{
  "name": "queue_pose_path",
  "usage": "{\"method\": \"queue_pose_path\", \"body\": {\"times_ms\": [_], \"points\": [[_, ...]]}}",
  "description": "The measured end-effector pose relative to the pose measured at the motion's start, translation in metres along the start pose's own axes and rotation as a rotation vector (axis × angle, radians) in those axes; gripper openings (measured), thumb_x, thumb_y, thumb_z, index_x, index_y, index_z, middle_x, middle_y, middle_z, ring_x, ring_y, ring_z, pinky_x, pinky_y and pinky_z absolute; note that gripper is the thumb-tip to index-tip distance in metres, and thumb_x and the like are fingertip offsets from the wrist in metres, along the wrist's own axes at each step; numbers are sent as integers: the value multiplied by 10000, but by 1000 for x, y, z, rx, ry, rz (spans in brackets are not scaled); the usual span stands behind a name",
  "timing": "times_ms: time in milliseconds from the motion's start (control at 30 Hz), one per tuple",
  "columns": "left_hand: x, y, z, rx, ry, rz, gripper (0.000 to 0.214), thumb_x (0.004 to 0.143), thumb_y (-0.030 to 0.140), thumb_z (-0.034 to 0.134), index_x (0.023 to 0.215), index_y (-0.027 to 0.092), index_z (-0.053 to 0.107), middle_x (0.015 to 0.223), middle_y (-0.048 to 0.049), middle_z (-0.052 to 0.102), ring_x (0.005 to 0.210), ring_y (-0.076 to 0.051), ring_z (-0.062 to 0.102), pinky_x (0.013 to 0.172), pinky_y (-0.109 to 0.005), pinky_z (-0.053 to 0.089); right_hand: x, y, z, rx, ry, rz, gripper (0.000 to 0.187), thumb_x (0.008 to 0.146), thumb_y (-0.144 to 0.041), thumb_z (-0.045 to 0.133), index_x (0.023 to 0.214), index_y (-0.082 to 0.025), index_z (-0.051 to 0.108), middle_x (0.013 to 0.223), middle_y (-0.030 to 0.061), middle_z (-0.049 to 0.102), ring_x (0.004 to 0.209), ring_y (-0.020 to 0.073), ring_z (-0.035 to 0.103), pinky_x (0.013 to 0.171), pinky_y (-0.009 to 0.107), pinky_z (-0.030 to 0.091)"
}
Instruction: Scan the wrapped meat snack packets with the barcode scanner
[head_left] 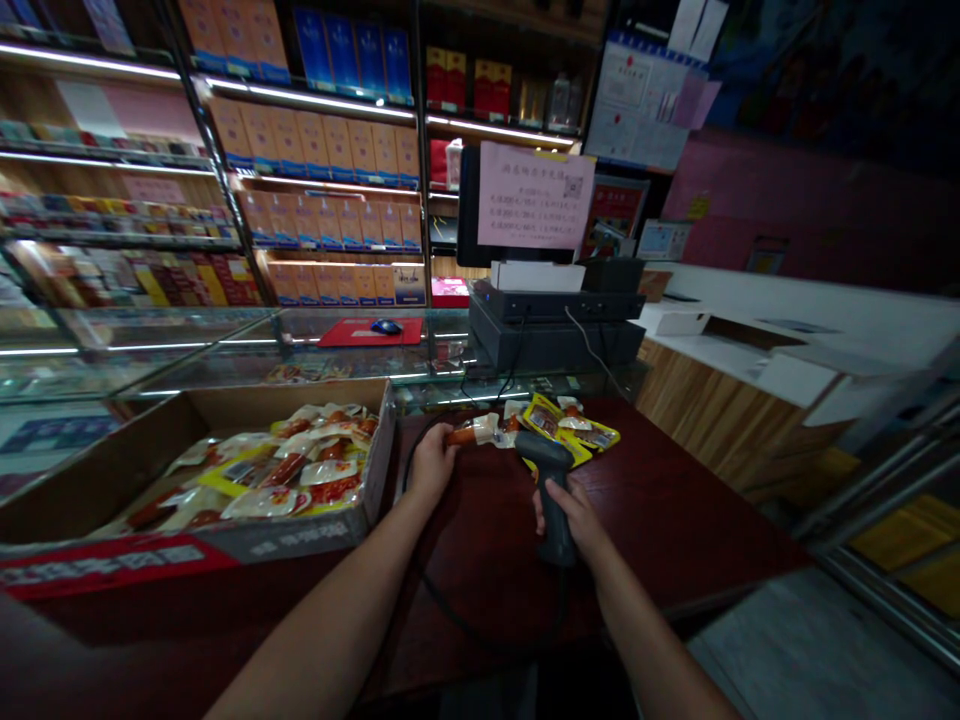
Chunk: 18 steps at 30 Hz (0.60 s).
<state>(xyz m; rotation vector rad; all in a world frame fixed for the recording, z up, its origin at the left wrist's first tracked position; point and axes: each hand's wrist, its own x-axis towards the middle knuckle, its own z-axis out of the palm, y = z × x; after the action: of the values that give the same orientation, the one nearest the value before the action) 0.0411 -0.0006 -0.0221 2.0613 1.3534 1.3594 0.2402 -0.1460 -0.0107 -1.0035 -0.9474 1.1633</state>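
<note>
My right hand (568, 510) is wrapped round the handle of a dark grey barcode scanner (553, 465), whose head points away and to the left. In my left hand (433, 465) is one end of a packaged sausage (474, 431), a clear and white wrapper with a reddish-brown sausage inside. The scanner's head is close to the far end of that sausage. Just beyond it, several yellow snack packets (559, 425) lie in a small pile on the dark red table (645, 500). A black cable (450, 605) loops across the table below my hands.
An open cardboard box (379, 460) with several packaged sausages stands at the left. Behind the table are a glass counter (247, 345), a blue mouse (386, 327) on a red mat (337, 333), a monitor (469, 215) bearing a pink notice, and a cash drawer (555, 340).
</note>
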Motion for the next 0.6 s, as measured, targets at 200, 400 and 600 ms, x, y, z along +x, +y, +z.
{"method": "queue_pose_path", "body": {"times_ms": [200,400,600], "points": [[1,4,-4,43,-43,-41,209,712,141,565,916,190,559,1002,-55,636,966,-175,577,910,-325,428,-1,-1,2,5,1,8,365,685,-461,669,871,-175,541,508,-52,588,347,109,525,353,223,470],[-1,11,-9,30,-55,-74,192,711,158,581,902,181,576,953,-51,648,907,-174,590,846,-314,445,0,0,2,43,1,7,419,678,-464,677,936,-158,554,512,-43,594,351,113,524,352,235,477],[5,55,-40,80,4,-77,99,724,231,595,809,186,573,809,-20,641,763,-149,582,714,-254,429,-1,-7,24,117,-2,20,411,679,-458,686,945,-170,562,526,-41,598,366,105,523,364,226,475]]}}
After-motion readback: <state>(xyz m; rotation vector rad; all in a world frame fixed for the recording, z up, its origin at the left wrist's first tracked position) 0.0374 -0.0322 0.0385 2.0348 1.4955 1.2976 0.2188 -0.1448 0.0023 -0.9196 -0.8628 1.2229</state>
